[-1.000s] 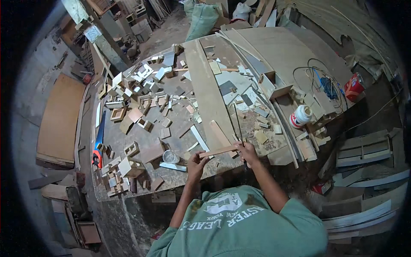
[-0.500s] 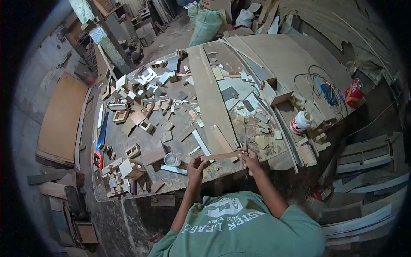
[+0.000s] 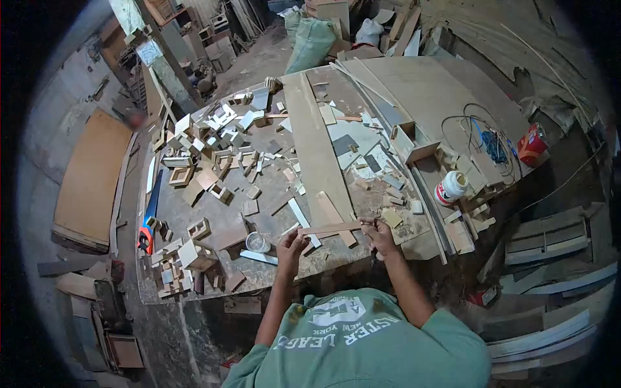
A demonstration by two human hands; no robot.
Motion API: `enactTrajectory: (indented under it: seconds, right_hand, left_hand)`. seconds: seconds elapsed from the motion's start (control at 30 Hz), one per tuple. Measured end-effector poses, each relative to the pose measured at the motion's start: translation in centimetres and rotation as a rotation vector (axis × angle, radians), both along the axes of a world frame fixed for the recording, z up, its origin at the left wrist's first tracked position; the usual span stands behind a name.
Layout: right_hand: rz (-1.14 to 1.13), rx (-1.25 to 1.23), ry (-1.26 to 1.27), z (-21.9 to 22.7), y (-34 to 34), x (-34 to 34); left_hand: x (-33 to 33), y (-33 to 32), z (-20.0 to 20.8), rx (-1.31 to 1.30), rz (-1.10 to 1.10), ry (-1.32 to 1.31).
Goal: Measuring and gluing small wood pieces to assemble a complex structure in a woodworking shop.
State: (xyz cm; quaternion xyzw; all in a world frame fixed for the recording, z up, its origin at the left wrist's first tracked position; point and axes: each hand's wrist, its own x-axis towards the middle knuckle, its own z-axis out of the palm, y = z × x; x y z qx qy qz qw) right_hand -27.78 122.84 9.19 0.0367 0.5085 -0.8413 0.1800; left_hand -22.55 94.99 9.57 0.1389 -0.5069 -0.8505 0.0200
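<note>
A thin, flat strip of brown wood is held level above the near edge of the workbench. My left hand is closed on its left end, fingers pinched. At the other end, my right hand grips the strip between thumb and fingers; something dark and narrow shows below that palm, too unclear to name. Just beyond the strip, a flat wooden slat lies on a long board. A white strip and a clear plastic cup are near my left hand.
Small wooden boxes and offcuts crowd the bench's left side. A handsaw with an orange handle lies at the left edge. To the right stand an open wooden box, a white glue bottle, a coiled cable and a red can.
Both hands and the strip have shifted slightly away from me and to the left. A thin dark blade-like line above my right hand no longer shows clearly.
</note>
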Motion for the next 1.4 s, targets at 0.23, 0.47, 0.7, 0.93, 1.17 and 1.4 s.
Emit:
enactTrajectory:
  seconds: [0.23, 0.47, 0.7, 0.93, 1.17, 1.4]
  right_hand:
    - [-0.054, 0.000, -0.089, -0.3, 0.9, -0.7]
    - [-0.159, -0.023, -0.185, -1.0, 0.4, -0.3]
    - [-0.191, 0.079, -0.249, -2.7, 0.2, 0.3]
    - [0.033, 0.249, -0.262, -3.2, -2.8, 1.3]
    - [0.046, 0.346, -0.177, -6.4, -6.2, -0.6]
    - [-0.145, 0.409, -0.206, -7.3, -9.5, -5.9]
  left_hand:
    - [0.0, 1.3, 2.7, -0.115, -0.106, 0.061]
    - [0.1, 1.8, 1.6, -0.137, -0.149, -0.004]
    - [2.6, 0.4, -2.4, -0.400, -0.455, -0.141]
    - [6.5, -0.6, -6.8, -0.353, -0.357, -0.089]
    - [9.2, -4.0, -7.1, -0.424, -0.292, -0.118]
    - [13.8, -10.3, -6.0, -0.652, -0.098, -0.234]
